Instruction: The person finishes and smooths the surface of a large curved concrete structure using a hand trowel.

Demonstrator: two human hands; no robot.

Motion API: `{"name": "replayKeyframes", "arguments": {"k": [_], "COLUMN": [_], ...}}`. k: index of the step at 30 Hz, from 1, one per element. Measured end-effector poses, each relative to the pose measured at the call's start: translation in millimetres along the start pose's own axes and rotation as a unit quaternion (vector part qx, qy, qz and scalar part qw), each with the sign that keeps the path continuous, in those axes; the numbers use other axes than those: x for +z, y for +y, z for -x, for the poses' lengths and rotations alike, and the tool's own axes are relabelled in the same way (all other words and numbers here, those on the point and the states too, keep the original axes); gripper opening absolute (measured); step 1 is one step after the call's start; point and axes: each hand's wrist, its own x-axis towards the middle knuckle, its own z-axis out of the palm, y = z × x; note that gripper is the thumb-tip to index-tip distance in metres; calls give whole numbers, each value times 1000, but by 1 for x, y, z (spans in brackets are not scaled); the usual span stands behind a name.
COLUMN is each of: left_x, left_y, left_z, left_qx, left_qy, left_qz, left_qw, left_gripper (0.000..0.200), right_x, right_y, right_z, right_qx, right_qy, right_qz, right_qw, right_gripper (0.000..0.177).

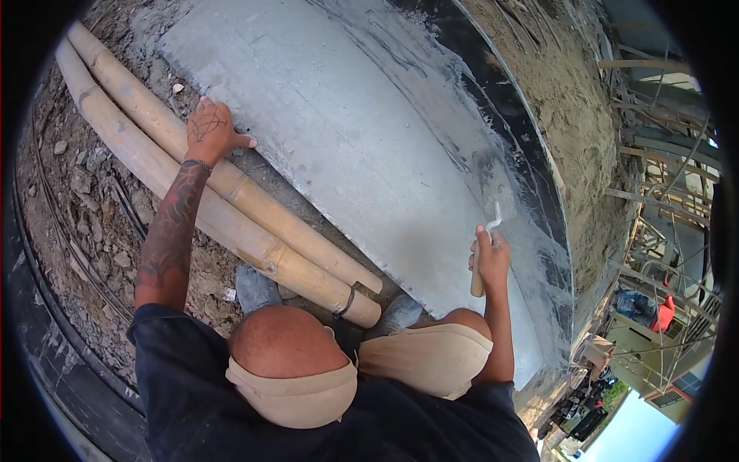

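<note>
Head view: from above, facing forward and down
Knees (289, 346): nearest
Grey slab (346, 115): just beyond
Building (645, 356): far off, sideways

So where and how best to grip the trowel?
Probably by the tan trowel handle, from the near side, wrapped as the right hand does: it runs straight back toward that side, while the bent metal neck leads away over the slab.

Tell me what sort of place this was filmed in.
Probably an outdoor construction site: a grey, cement-like slab lies beside bamboo poles on rubble-strewn ground, and a scaffold-like framework stands in the background.
</note>
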Motion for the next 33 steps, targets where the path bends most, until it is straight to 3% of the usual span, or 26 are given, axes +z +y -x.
{"name": "replayKeyframes", "arguments": {"k": [4,6,8,10,14,16,19,21,23,25,29,33], "left_x": [-29,-32,-31,-30,-26,-11,-17,-19,-23,-34,-23,-29], "left_y": [11,12,9,9,6,1,4,5,9,10,7,6], "left_z": [-5,-3,2,6,5,6,2,-3,-1,-2,0,5], "left_qx": [-30,-26,-36,-32,-25,-19,-40,-40,-34,-30,-19,-45], "left_qy": [-94,-98,-104,-50,-59,-2,-84,-80,-84,-145,-94,-102], "left_qz": [-4,2,13,20,2,4,35,25,11,3,3,16], "left_qw": [995,995,994,998,998,1000,995,996,996,989,995,994], "left_gripper": [90,90,90,88,99,105,122,121,119,117,115,117], "right_x": [65,99,97,84,13,-13,-5,6,21,42,90,67], "right_y": [-68,-106,-105,-93,-6,17,0,0,-29,-64,-125,-88], "right_z": [-55,-70,-67,-62,-17,3,5,-5,-12,-30,-69,-56], "right_qx": [-95,-119,-120,-105,-34,-7,24,16,-23,-54,-124,-89], "right_qy": [-70,-87,-89,-80,-21,-12,-11,7,-42,-60,-125,-99], "right_qz": [2,-20,-30,-32,-25,-36,-78,-83,-20,-25,-32,-43], "right_qw": [993,989,988,991,999,999,997,996,999,996,984,990], "right_gripper": [36,36,37,37,36,34,33,32,33,34,40,42]}}
